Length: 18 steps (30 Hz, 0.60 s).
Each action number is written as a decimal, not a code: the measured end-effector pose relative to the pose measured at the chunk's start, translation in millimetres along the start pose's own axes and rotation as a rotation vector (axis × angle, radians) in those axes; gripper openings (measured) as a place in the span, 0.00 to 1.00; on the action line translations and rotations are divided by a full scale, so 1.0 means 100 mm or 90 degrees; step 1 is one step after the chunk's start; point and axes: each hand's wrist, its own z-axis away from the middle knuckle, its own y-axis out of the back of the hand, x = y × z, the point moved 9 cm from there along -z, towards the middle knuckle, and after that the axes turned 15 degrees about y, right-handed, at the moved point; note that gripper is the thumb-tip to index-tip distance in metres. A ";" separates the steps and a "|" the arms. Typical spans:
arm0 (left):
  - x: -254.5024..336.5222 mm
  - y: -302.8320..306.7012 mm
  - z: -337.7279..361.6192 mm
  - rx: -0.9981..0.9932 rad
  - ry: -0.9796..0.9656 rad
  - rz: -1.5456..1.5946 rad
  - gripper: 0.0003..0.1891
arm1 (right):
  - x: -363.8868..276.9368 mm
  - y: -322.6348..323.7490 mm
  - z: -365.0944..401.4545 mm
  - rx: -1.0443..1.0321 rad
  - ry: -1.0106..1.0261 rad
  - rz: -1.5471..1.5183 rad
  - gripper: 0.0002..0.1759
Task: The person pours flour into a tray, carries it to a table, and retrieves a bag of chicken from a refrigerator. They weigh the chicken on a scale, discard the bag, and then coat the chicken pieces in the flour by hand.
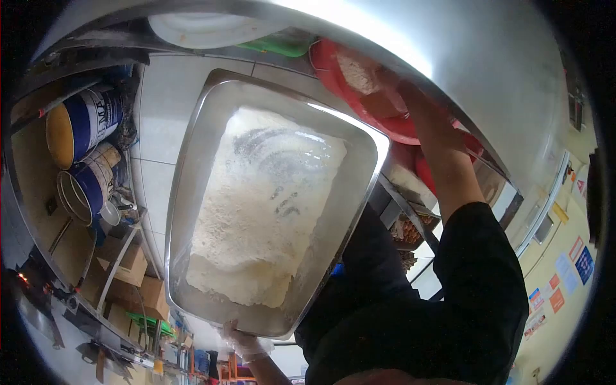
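Note:
A large rectangular metal tray (181, 154) lies across the middle of the view, tilted in the picture, with a broad layer of white flour-like powder (250, 224) inside. The powder is thin in the upper part, where the metal shows through. At the tray's lower edge, my left hand (244, 341), in a clear glove, grips the rim. My right hand (388, 96) reaches into a red basin (330, 67) at the upper right, beside pale powder (357, 72). Its fingers are blurred and partly hidden, and whether they hold anything is unclear.
Blue-and-white buckets (96, 122) stand on the left near cardboard boxes (125, 260). A white round container (205, 29) and a green one (282, 43) lie beyond the tray. A curved metal surface (500, 83) crosses the upper right. Below the basin sits a crate of brown items (410, 231).

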 end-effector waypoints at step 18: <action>0.53 -0.59 0.56 -0.136 -0.112 -0.001 0.46 | -0.91 0.79 1.32 -0.031 0.112 0.059 0.32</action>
